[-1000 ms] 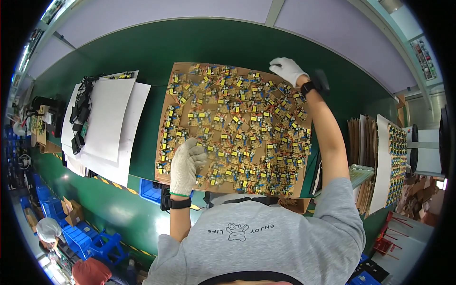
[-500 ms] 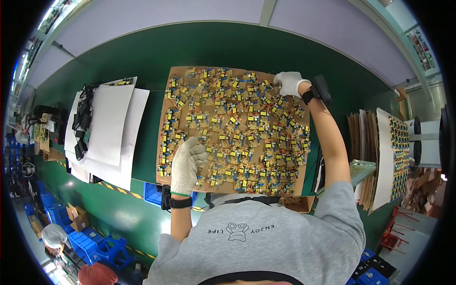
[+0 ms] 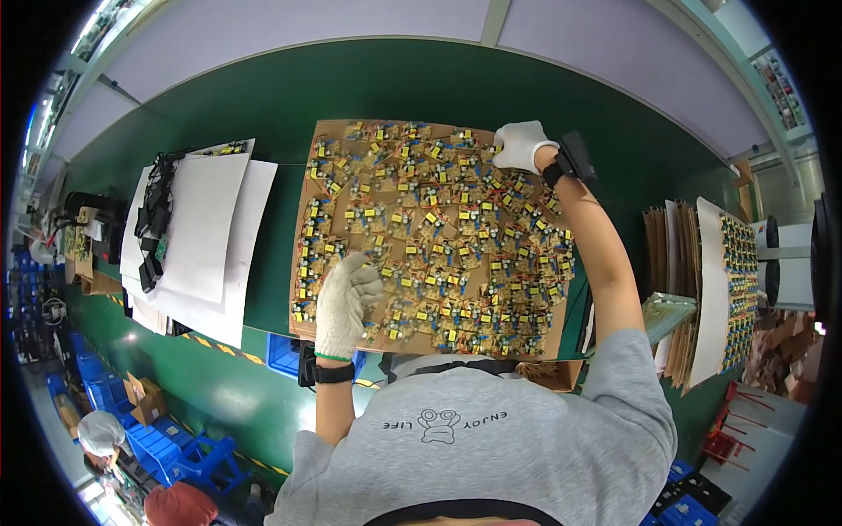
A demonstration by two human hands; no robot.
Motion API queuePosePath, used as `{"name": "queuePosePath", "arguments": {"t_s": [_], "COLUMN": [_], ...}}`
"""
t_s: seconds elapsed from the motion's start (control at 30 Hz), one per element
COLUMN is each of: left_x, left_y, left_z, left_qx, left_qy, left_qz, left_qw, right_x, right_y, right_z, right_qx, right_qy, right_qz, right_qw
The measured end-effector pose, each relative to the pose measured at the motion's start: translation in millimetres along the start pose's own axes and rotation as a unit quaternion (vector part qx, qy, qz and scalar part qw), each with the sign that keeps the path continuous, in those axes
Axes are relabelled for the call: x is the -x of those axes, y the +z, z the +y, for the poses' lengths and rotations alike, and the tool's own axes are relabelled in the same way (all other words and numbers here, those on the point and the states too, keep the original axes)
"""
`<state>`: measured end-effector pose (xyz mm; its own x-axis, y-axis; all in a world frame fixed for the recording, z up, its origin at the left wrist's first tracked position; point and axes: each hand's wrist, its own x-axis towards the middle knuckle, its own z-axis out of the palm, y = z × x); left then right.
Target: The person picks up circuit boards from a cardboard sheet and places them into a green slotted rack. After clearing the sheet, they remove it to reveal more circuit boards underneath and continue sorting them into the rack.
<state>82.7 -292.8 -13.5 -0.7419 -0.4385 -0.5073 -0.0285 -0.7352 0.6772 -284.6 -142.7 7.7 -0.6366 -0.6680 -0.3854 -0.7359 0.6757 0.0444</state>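
Observation:
Many small circuit boards point(image 3: 430, 219) lie in crowded rows on a brown cardboard sheet point(image 3: 301, 331). They carry yellow blocks, blue parts and thin red wires. My left hand point(image 3: 345, 298), in a pale knitted glove, rests over the sheet's near left part. Its fingers are loosely bent and slightly apart, and nothing shows in them. At the far right corner is my right hand point(image 3: 522, 145) in a white glove. Its fingers are closed on a small circuit board point(image 3: 496, 150), mostly hidden by the glove. A black device is strapped to each wrist.
White sheets point(image 3: 206, 237) with black cabled parts point(image 3: 153, 223) on them lie at the left of the green table point(image 3: 281, 96). At the right, cardboard sheets point(image 3: 671, 254) stand beside another board-covered sheet point(image 3: 738, 280). A blue bin point(image 3: 282, 354) sits below the near edge. Other people are at lower left.
My right hand has moved a little to the left and away from me along the sheet's far edge. My left hand stays in place.

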Motion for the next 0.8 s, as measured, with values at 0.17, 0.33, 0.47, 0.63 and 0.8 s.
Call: {"name": "queuePosePath", "arguments": {"t_s": [0.17, 0.33, 0.47, 0.63, 0.8], "left_x": [-8, 4, 9, 7, 8], "left_y": [-10, 25, 34, 27, 32], "left_z": [-8, 7, 11, 5, 4], "left_qx": [0.019, 0.042, 0.047, 0.068, 0.059], "left_qy": [-0.014, -0.019, -0.026, -0.032, -0.029], "left_qz": [-0.062, -0.006, 0.042, 0.024, 0.019], "left_qw": [0.998, 0.999, 0.998, 0.997, 0.998], "right_x": [0, 14, 35, 59, 68], "right_y": [22, 13, 20, 41, 41], "right_z": [15, 32, 77, 98, 88], "right_qx": [-0.100, -0.187, -0.234, -0.170, -0.162], "right_qy": [-0.058, -0.041, -0.010, 0.001, 0.058], "right_qz": [0.073, 0.100, 0.168, 0.069, 0.064], "right_qw": [0.991, 0.976, 0.958, 0.983, 0.983]}}
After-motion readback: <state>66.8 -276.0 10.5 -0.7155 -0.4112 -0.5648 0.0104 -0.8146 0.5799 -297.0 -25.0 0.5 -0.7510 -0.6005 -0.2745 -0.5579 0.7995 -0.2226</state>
